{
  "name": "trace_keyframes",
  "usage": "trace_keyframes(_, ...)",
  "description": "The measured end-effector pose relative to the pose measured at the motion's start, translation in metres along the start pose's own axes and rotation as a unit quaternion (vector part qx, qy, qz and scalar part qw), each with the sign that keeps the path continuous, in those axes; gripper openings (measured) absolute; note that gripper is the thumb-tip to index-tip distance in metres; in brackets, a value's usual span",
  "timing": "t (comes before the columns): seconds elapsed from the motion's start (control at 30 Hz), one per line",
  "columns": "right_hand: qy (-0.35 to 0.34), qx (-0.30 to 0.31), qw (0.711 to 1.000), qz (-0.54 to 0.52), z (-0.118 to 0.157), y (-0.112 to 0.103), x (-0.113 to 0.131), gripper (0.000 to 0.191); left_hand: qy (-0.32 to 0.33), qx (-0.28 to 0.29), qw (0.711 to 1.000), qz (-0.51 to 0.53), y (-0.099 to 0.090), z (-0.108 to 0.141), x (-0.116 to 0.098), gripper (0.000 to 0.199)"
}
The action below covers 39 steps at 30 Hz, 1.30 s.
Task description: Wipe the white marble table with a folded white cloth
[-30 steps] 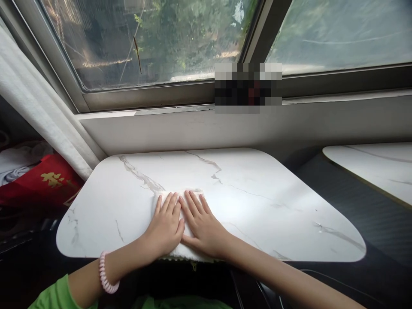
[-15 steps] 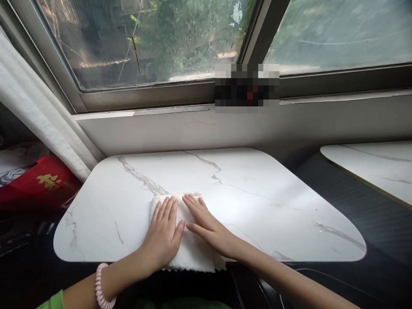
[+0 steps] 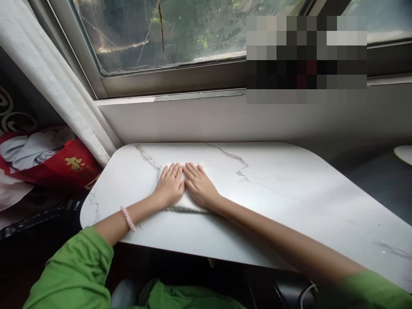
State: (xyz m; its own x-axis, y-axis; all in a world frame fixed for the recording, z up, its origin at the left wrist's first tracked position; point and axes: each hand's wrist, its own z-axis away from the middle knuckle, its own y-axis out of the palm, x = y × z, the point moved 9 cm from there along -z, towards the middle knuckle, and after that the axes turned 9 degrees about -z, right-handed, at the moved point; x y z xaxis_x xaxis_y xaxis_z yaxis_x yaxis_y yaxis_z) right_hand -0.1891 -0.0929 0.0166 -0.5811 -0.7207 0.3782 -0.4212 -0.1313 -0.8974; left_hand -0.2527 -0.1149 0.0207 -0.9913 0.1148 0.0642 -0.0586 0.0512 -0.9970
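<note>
A white cloth [image 3: 188, 202] lies flat on the white marble-patterned table [image 3: 257, 231], largely covered by both hands. My left hand [image 3: 170, 185] rests palm down on the cloth's left part, fingers stretched out and pointing away from me. On the right part my right hand [image 3: 201, 185] presses down the same way, its fingers extended. The two thumbs nearly meet in the middle. A pink coiled band [image 3: 128, 219] circles my left wrist.
Behind the table runs a low wall [image 3: 180, 120] under a window [image 3: 193, 34]. At left hang a white curtain [image 3: 54, 73] and, beside it, a red bag [image 3: 75, 167] with pale fabric [image 3: 28, 150]. Another tabletop [image 3: 404, 153] shows at the far right.
Both hands have pushed the cloth away from me, from the table's front edge farther onto the tabletop. The hands sit closer together. The camera view has shifted too.
</note>
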Motion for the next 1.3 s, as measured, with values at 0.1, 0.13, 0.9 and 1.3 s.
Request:
trace_keyframes(0.1, 0.033, -0.025, 0.999, 0.012, -0.053, 0.004, -0.021, 0.056, -0.005, -0.011, 1.000, -0.006, 0.004, -0.048, 0.032, 0.053)
trace_keyframes(0.13, 0.040, -0.031, 0.999, 0.015, -0.069, 0.005, -0.027, 0.056, -0.009, -0.019, 1.000, -0.008, 0.005, -0.063, 0.042, 0.052)
trace_keyframes(0.9, 0.011, 0.010, 0.999, 0.045, -0.122, 0.013, -0.048, 0.063, 0.019, -0.063, 0.997, -0.026, 0.009, -0.111, 0.077, 0.052)
trace_keyframes(1.3, -0.024, 0.026, 0.999, 0.041, -0.050, 0.010, -0.004, 0.084, 0.054, -0.048, 0.997, 0.000, 0.003, -0.047, 0.048, 0.056)
